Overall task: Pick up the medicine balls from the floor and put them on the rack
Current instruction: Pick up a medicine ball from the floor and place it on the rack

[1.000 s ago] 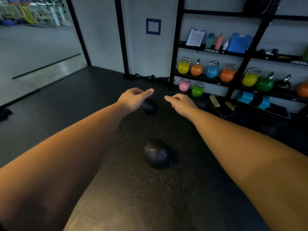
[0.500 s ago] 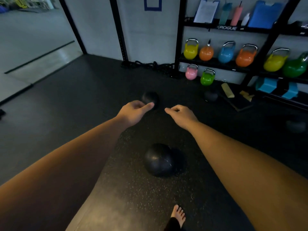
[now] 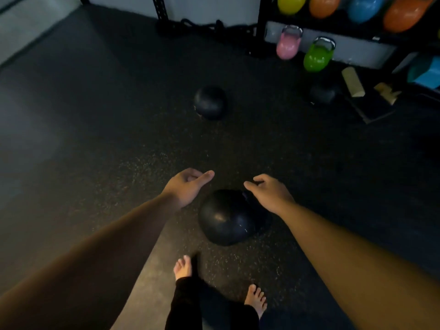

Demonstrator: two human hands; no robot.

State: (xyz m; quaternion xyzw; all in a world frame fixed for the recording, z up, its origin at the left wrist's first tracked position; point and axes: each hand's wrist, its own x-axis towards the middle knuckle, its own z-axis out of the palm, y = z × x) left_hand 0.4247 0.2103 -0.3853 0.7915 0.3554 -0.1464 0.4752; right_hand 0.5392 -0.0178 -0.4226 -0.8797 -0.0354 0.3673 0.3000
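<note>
Hands are hovering over the nearest medicine ball [image 3: 226,217] on the floor [image 3: 95,115], the left hand [image 3: 185,186] and right hand [image 3: 269,192] hanging loosely curled either side, gripping nothing. A second ball [image 3: 210,102] is lying nearer the rack [image 3: 260,25]; judging by this, lifting is yet to begin.

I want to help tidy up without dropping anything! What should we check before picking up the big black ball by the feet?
1. Hands free: left hand and right hand hold nothing. Ok.
2. Grip on the near ball: the hands are above it, one on each side, not round it. Not ok.
3. Toes safe: bare feet stand apart from the ball. Ok.
4. Way to the rack: the far ball lies on the floor close to that path. Not ok.
5. Room on the rack: its shelves are mostly cut off from view. Cannot tell.
</note>
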